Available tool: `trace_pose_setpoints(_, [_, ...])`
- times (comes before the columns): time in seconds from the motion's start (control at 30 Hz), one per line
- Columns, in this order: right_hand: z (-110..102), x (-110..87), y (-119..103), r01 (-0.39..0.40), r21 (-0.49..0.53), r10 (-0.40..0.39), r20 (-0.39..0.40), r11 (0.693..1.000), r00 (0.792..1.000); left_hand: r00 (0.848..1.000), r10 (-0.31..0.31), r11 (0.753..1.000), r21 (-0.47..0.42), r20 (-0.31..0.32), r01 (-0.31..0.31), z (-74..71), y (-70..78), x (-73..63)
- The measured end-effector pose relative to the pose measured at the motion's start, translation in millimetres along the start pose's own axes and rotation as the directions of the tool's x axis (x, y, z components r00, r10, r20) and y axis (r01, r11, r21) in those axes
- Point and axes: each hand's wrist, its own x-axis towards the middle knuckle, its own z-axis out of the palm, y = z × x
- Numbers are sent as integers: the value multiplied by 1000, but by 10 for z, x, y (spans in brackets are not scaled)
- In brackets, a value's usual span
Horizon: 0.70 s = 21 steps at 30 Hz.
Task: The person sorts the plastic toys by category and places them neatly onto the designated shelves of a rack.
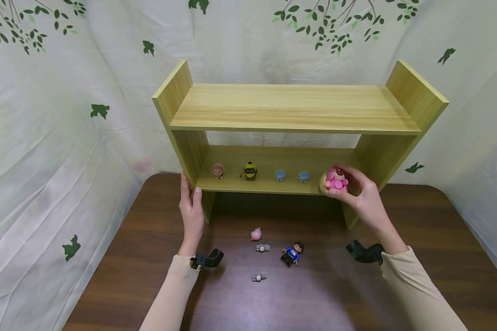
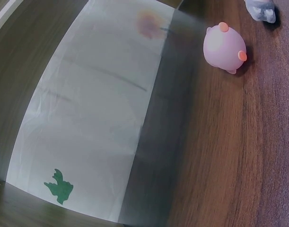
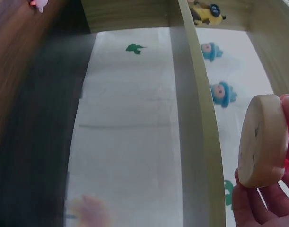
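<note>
In the head view my right hand (image 1: 366,197) grips a pink bear figurine (image 1: 336,178) with a round cream base, at the right end of the middle shelf board. The right wrist view shows the base (image 3: 262,142) turned edge-on, with fingertips curled beneath it and the pink figure mostly hidden behind. My left hand (image 1: 192,216) holds the left side panel of the wooden shelf (image 1: 294,108), thumb at the front edge and fingers along the outside. To the left of the bear figurine stand two small blue-hatted figures (image 1: 291,176), a yellow-and-black figure (image 1: 250,171) and a brownish figure (image 1: 218,171).
On the dark wooden table (image 1: 141,257) before the shelf lie a round pink toy (image 1: 256,234), two small grey figures (image 1: 262,248) and a dark-capped figure in blue (image 1: 292,254). A pale cloth with green leaf prints (image 1: 240,41) hangs behind.
</note>
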Motion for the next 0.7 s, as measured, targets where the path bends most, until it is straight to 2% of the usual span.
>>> trace_pose_setpoints(0.3, [-57,90,22,-33,-8,33,15,999,999,1000,-3,1000,13,-7,3,7,13,1])
trace_pose_setpoints(0.7, [-96,193,70,-54,-142,65,77,988,995,1000,-3,1000,7,-5,3,6,2,-4])
